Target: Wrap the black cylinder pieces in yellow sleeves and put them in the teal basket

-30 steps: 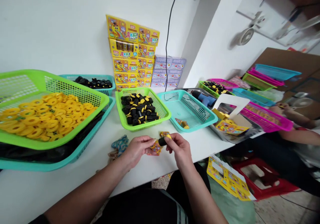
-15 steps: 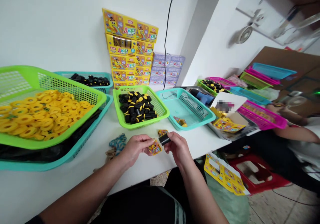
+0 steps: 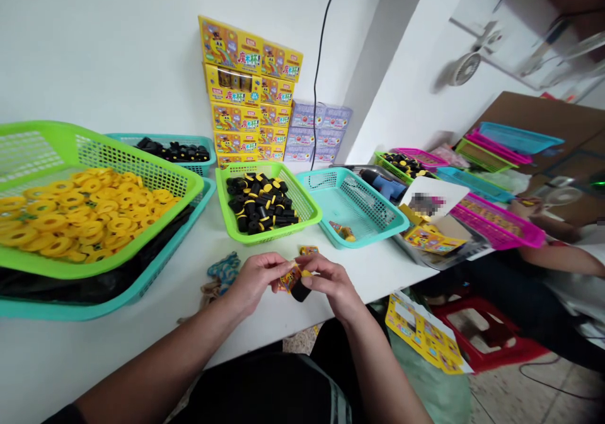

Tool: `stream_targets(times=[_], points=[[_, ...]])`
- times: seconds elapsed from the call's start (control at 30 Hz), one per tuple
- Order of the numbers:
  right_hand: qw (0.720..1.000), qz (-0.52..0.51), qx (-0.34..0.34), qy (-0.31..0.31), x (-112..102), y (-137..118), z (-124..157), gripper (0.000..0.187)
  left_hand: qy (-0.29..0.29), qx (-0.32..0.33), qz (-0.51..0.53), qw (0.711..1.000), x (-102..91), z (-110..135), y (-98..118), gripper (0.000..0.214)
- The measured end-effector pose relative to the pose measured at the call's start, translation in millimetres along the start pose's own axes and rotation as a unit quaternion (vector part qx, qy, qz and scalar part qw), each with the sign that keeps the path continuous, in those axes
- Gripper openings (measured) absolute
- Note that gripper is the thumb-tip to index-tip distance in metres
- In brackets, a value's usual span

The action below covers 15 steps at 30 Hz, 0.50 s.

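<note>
Low over the white table's front edge, my two hands meet. My left hand (image 3: pixel 259 280) pinches a small yellow printed wrapper (image 3: pixel 288 279) between thumb and fingers. My right hand (image 3: pixel 333 285) grips a short black cylinder with a yellow end (image 3: pixel 300 290), its dark side against the wrapper. Fingertips cover part of both pieces. Just behind my hands lies another printed yellow piece (image 3: pixel 309 249). A crumpled blue patterned cloth (image 3: pixel 225 268) rests to the left of my left hand.
A green basket (image 3: pixel 307 213) holds several black-and-yellow cylinders. Right of it stands a turquoise basket (image 3: pixel 368 200) with a few printed pieces. Yellow rings (image 3: pixel 94 216) fill a large green basket at left. Yellow boxes (image 3: pixel 250 90) are stacked by the wall. Another person's arm (image 3: pixel 558 251) shows at right.
My right hand has brought the black cylinder closer to the wrapper and turned it, so its yellow end now shows. My left hand keeps its pinch.
</note>
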State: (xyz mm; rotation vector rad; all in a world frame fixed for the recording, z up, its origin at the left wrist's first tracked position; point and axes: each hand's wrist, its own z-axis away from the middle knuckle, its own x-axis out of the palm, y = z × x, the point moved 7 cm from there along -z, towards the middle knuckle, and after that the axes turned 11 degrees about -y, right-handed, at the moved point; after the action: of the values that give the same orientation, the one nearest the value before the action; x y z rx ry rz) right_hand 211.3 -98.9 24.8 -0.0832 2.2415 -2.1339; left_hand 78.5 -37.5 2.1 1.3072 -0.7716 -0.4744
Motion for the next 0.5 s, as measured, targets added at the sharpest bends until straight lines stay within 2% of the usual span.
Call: stream_targets(times=[0.17,0.27,0.33,0.5], points=[[0.998,-0.036,0.023,-0.040,5,-2,4,0.018,-0.049,-0.017,-0.041,0.998,5.4,1,8,0.034],[0.998,0.000,0.033,-0.059,4,-3,6,0.021,-0.117,-0.048,-0.102,0.987,10.4,1,6,0.034],[0.997,0.036,0.039,-0.059,1,-3,7,0.023,-0.143,-0.066,-0.142,0.977,11.7,1,2,0.033],[0.996,0.047,0.036,-0.068,-3,1,9,0.023,-0.120,-0.065,-0.174,0.975,8.5,1,-2,0.030]])
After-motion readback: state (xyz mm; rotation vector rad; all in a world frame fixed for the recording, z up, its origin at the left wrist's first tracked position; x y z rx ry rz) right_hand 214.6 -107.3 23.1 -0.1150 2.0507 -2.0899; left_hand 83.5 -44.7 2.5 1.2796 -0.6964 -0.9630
